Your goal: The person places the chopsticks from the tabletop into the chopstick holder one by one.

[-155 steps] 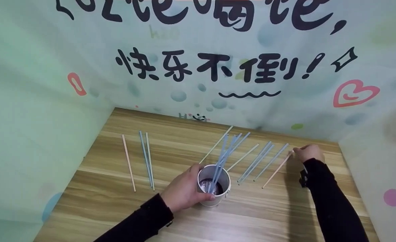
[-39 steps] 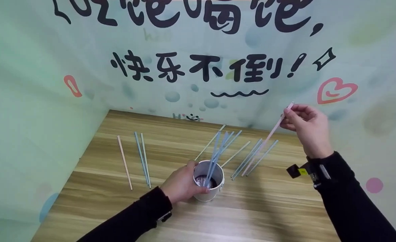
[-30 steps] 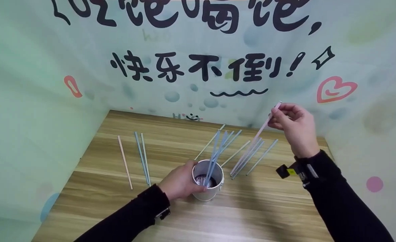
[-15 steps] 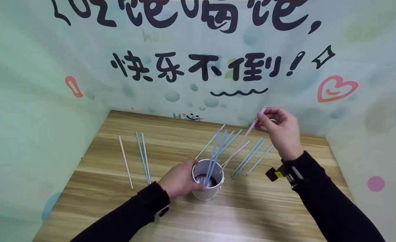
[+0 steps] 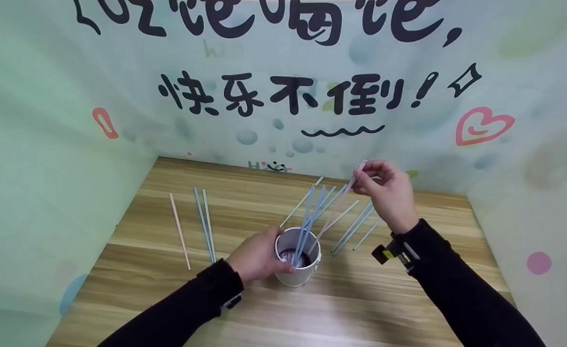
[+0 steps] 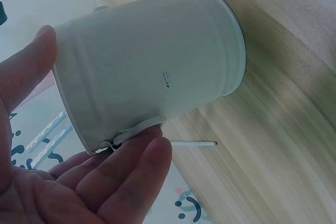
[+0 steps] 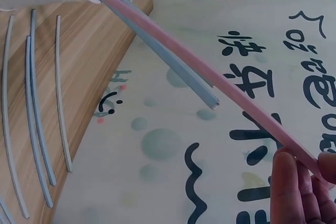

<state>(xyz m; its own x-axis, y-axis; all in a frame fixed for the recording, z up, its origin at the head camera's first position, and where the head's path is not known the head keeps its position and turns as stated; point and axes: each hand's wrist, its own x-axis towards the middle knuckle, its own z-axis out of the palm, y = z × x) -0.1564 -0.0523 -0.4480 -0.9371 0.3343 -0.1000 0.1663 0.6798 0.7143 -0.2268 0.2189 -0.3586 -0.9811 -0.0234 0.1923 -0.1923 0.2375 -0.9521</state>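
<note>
My left hand point(image 5: 259, 255) grips a small white bucket point(image 6: 152, 61) standing on the table, thumb at its rim and fingers along its side. A wire handle fitting shows near those fingers in the left wrist view. Inside the bucket lean blue straws point(image 7: 194, 82), their upper ends sticking out. Above and to the right, my right hand point(image 5: 391, 193) pinches a pink straw point(image 7: 231, 94) near its upper end. That straw slants down, its lower end inside the bucket's mouth.
On the wooden table point(image 5: 264, 318), a pink straw point(image 5: 179, 231), a blue straw point(image 5: 203, 221) and a pale green one point(image 5: 208, 221) lie left. Several blue and pale green straws point(image 5: 346, 213) lie behind and right of the bucket. A printed cloth point(image 5: 244, 53) hangs behind the table.
My right hand has picked the pink straw off the table's right side, raised it, and carried it left until its lower end is in the bucket. My left hand stays on the bucket.
</note>
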